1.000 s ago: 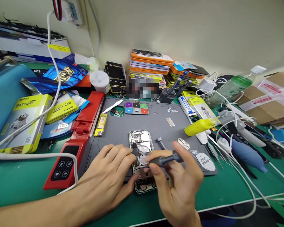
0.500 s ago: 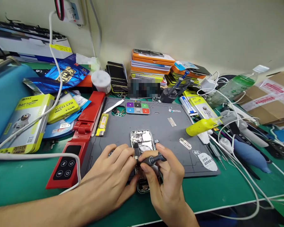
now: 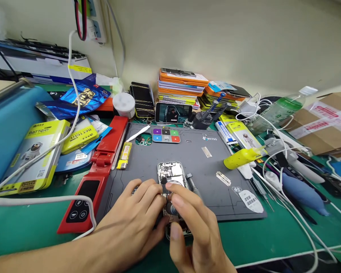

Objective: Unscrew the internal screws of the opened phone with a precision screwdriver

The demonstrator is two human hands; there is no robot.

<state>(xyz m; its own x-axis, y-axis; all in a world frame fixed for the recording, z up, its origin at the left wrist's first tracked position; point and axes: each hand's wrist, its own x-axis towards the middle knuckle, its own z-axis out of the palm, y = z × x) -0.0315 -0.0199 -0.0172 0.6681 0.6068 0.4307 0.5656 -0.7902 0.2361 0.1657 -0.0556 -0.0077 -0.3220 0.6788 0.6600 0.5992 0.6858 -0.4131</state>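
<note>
An opened phone (image 3: pixel 172 169) lies on the grey work mat, with its boards and parts bare. My left hand (image 3: pixel 143 210) is closed against the phone's left side, with its fingertips at a small black part (image 3: pixel 165 181) over the middle. Over the lower half, my right hand (image 3: pixel 197 223) curls its fingers loosely around a dark screwdriver (image 3: pixel 172 209). Only the ringed end of this handle shows, below the middle fingertip. A second grey screwdriver (image 3: pixel 193 184) lies on the mat just right of the phone, partly behind my right hand.
Around the mat (image 3: pixel 147 159) lie a red device (image 3: pixel 86 197), a yellow lighter-shaped pack (image 3: pixel 124 155), a coloured magnetic pad (image 3: pixel 166 135) and a blade (image 3: pixel 223 178). A yellow bottle (image 3: pixel 240 157), tools and white cables (image 3: pixel 297 222) crowd the right. A propped phone (image 3: pixel 173 113) stands behind.
My right hand has moved down and its fingers have spread somewhat. The screwdriver that lay slantwise in its grip now shows only its end. My left hand stays at the phone.
</note>
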